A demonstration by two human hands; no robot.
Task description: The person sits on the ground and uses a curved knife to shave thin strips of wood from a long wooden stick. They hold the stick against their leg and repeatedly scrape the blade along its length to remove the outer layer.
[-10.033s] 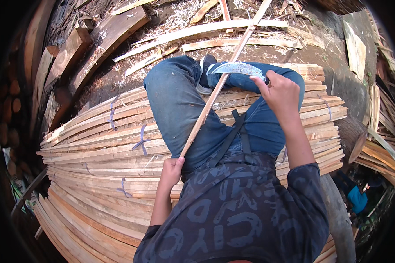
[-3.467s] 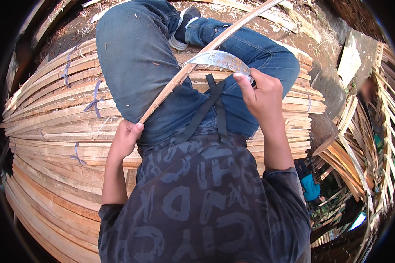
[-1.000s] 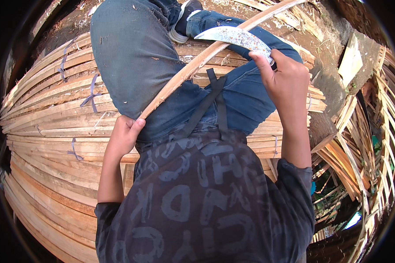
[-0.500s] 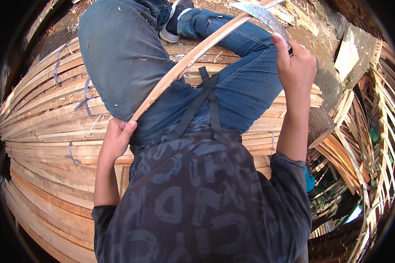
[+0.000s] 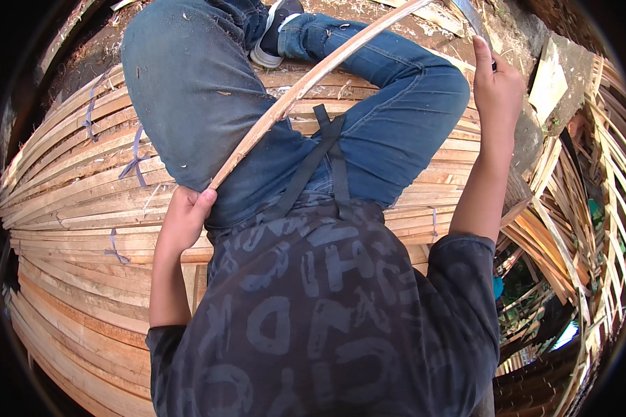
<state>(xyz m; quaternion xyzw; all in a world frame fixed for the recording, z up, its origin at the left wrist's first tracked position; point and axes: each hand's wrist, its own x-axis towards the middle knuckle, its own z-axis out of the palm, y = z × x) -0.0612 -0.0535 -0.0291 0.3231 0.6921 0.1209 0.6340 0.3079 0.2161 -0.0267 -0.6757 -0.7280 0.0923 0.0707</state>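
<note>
1. Sitting on a stack of wooden slats (image 5: 69,208), one person works with two bare hands; both knees, in blue jeans, fill the upper middle of the view.
2. Left hand (image 5: 184,219): fingers curled closed around the near end of one long bamboo strip (image 5: 306,83), just beside the left thigh.
3. Bamboo strip: a single pale, slightly bowed length, rising from the left hand across the lap and over the right knee, its far end leaving the frame at the top.
4. Right hand (image 5: 497,87): raised well above the right knee, fingers wrapped shut around the handle of one blade (image 5: 471,15); only a narrow grey part of the blade shows at the upper edge, apart from the strip.
5. One dark shoe (image 5: 275,31) with a white sole rests at the top, beside the jeans.
6. Slats in the stack lie parallel, bound in bundles by four visible blue ties (image 5: 135,163).
7. More loose slats (image 5: 570,229) lean in piles at the right.
</note>
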